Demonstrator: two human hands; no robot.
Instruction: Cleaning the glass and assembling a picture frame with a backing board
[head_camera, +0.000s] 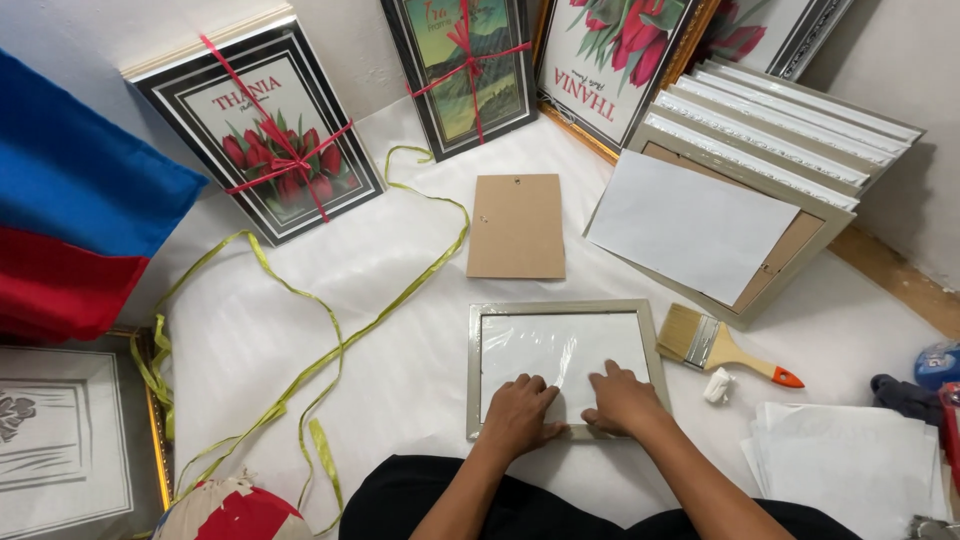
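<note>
A person is sitting on a white sheet (420, 370) spread over the floor, seen from above. A pale grey picture frame (560, 309) is lying flat just in front of their knees, with a sheet of clear film or glass over its white middle. The left hand (519, 412) is pressing flat on the lower part of the frame, fingers spread and bent, gripping nothing. The right hand (621, 398) is lying just beside it, also flat and open, fingertips pushing on the film. The two hands are nearly touching.

Beyond the frame a brown backing board (516, 226) is lying flat. To the right a paintbrush (722, 346) with an orange-tipped handle is resting near the frame, and a stack of grey frames (780, 130) is leaning with a white paper (692, 224) on top. A yellow-green ribbon (300, 330) is curling across the sheet on the left. Framed flower prints (265, 130) tied with red ribbon are leaning against the wall.
</note>
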